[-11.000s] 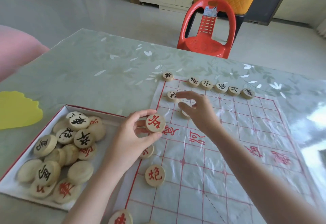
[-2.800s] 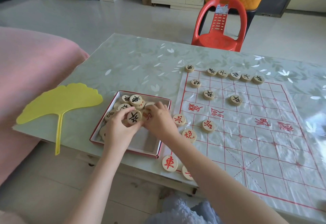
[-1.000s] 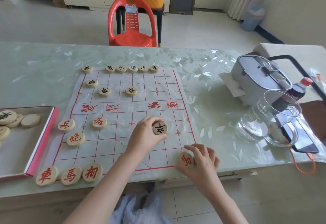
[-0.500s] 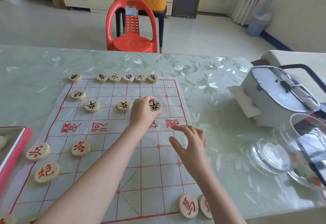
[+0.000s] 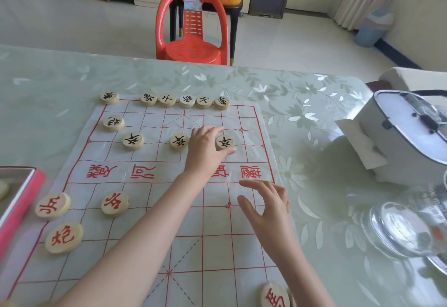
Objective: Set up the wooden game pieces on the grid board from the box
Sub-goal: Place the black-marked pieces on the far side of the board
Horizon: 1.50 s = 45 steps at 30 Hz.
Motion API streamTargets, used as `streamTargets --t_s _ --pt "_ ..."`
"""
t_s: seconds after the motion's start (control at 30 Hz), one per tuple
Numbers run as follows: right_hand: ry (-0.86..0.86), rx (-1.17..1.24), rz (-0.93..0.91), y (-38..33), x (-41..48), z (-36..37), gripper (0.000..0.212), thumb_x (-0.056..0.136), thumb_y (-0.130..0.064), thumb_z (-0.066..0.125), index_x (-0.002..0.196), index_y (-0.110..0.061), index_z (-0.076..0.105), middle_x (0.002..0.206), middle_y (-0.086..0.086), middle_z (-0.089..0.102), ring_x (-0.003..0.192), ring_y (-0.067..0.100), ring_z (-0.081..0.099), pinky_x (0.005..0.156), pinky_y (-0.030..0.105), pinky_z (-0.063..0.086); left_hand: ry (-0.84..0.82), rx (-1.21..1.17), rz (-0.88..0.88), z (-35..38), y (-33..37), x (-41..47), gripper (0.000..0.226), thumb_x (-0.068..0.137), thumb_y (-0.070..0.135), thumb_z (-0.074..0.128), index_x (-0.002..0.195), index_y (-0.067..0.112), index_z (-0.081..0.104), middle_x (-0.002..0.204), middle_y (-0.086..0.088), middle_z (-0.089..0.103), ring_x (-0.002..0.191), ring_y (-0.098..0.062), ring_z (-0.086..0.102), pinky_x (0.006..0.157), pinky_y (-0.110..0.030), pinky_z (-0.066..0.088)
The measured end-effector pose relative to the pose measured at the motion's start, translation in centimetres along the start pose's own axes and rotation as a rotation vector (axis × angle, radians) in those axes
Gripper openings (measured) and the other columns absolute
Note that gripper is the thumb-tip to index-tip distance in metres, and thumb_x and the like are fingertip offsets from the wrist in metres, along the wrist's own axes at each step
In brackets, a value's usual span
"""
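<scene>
A white sheet with a red grid, the board (image 5: 150, 222), lies on the table. My left hand (image 5: 205, 148) reaches across it and grips a round wooden piece with a black character (image 5: 224, 142) on the far half, in line with two like pieces (image 5: 179, 141) (image 5: 133, 140). A row of black-marked pieces (image 5: 186, 100) lines the far edge. Red-marked pieces (image 5: 115, 203) (image 5: 63, 237) (image 5: 52, 206) sit at the near left, another (image 5: 274, 294) at the near edge. My right hand (image 5: 268, 207) hovers open over the board's right side. The red-rimmed box (image 5: 23, 195) shows at the left edge.
A white lidded container (image 5: 408, 137) and a clear glass jug (image 5: 411, 229) stand on the table at the right. A red plastic chair (image 5: 192, 28) is beyond the far table edge. The table has a pale green leaf-patterned cover (image 5: 302, 103).
My left hand has kept the black-marked piece on the far half, now lower on the grid line. My right hand stays open, a little nearer the board's right edge. The view has moved closer.
</scene>
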State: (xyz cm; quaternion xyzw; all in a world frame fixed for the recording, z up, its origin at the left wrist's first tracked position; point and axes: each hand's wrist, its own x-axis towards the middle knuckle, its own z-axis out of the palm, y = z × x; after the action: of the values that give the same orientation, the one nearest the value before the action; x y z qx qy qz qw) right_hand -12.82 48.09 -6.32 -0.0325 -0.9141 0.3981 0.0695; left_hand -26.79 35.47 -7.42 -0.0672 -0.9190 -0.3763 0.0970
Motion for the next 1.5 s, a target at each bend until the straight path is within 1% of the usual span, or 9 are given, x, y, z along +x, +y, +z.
streamTargets --t_s 0.17,0.3,0.5,0.63,0.73,0.83,1.03,1.33,1.5 --pt "-0.056 0.041 -0.035 -3.3 -0.4 1.7 0.024 0.087 -0.028 0.06 0.11 -0.035 0.058 0.111 -0.025 0.054 0.108 -0.003 0.029 0.099 0.027 0.027 0.075 -0.057 0.003 -6.4 -1.6 -3.7 0.033 0.076 0.025 0.072 0.107 0.015 0.066 0.108 0.003 0.064 0.105 -0.019 0.05 0.089 -0.023 0.033" --pt "-0.106 0.078 -0.096 -7.2 -1.0 3.9 0.025 0.087 -0.028 0.059 0.112 -0.033 0.057 0.112 -0.022 0.055 0.112 0.002 0.03 0.103 0.032 0.03 0.129 -0.087 -0.109 -12.9 -4.8 -8.1 0.023 0.079 0.016 0.069 0.103 0.019 0.067 0.097 0.011 0.06 0.096 -0.012 0.052 0.081 -0.024 0.037" --pt "-0.225 0.091 -0.162 -12.7 -2.4 7.9 0.026 0.088 -0.03 0.058 0.114 -0.031 0.056 0.114 -0.021 0.055 0.111 0.004 0.031 0.103 0.029 0.028 0.224 -0.067 -0.291 -21.0 -10.7 -13.3 0.021 0.077 0.004 0.068 0.096 0.014 0.07 0.092 -0.011 0.069 0.063 -0.012 0.051 0.078 -0.037 0.043" --pt "-0.295 0.066 -0.167 -15.6 -3.2 10.1 0.025 0.088 -0.031 0.057 0.113 -0.033 0.056 0.118 -0.02 0.055 0.113 0.006 0.033 0.099 0.027 0.027 0.263 -0.058 -0.325 -24.4 -14.7 -15.8 0.026 0.077 0.002 0.067 0.098 0.017 0.069 0.101 -0.003 0.069 0.095 -0.021 0.061 0.085 -0.036 0.047" --pt "-0.341 0.071 -0.158 -17.3 -3.7 11.6 0.025 0.088 -0.031 0.057 0.113 -0.032 0.056 0.115 -0.019 0.056 0.113 0.008 0.033 0.101 0.031 0.03 0.265 -0.004 -0.359 -26.0 -16.9 -17.1 0.028 0.079 0.002 0.064 0.103 0.016 0.067 0.106 0.004 0.066 0.101 -0.013 0.057 0.088 -0.032 0.045" --pt "-0.384 0.063 -0.167 -18.6 -4.3 12.9 0.026 0.087 -0.03 0.058 0.114 -0.031 0.056 0.111 -0.021 0.053 0.114 0.008 0.035 0.103 0.035 0.032 0.25 0.058 -0.371 -26.7 -19.2 -17.2 0.033 0.077 -0.001 0.063 0.107 0.014 0.064 0.111 -0.001 0.065 0.107 -0.02 0.058 0.092 -0.037 0.046" --pt "-0.405 0.016 -0.195 -19.7 -4.9 14.3 0.028 0.088 -0.028 0.056 0.115 -0.034 0.054 0.116 -0.022 0.054 0.118 0.006 0.033 0.104 0.031 0.031 0.018 0.307 -0.298 -26.8 -21.1 -14.6 0.046 0.081 0.006 0.062 0.125 0.013 0.053 0.132 -0.002 0.052 0.123 -0.023 0.045 0.102 -0.03 0.034" --pt "-0.426 -0.031 -0.211 -20.4 -5.1 15.6 0.029 0.089 -0.028 0.055 0.118 -0.033 0.053 0.12 -0.018 0.053 0.12 0.008 0.03 0.106 0.031 0.026 0.117 0.392 -0.308 -26.2 -22.2 -13.2 0.028 0.077 0.019 0.07 0.097 0.008 0.055 0.102 -0.011 0.049 0.095 -0.031 0.053 0.07 -0.037 0.044" --pt "-0.447 -0.02 -0.195 -20.6 -5.5 16.3 0.027 0.089 -0.028 0.054 0.116 -0.035 0.054 0.113 -0.025 0.049 0.119 0.007 0.03 0.106 0.03 0.027 0.197 0.427 -0.224 -26.8 -21.9 -13.9 0.026 0.086 0.025 0.058 0.109 0.014 0.055 0.097 -0.012 0.06 0.085 -0.033 0.059 0.055 -0.034 0.041"
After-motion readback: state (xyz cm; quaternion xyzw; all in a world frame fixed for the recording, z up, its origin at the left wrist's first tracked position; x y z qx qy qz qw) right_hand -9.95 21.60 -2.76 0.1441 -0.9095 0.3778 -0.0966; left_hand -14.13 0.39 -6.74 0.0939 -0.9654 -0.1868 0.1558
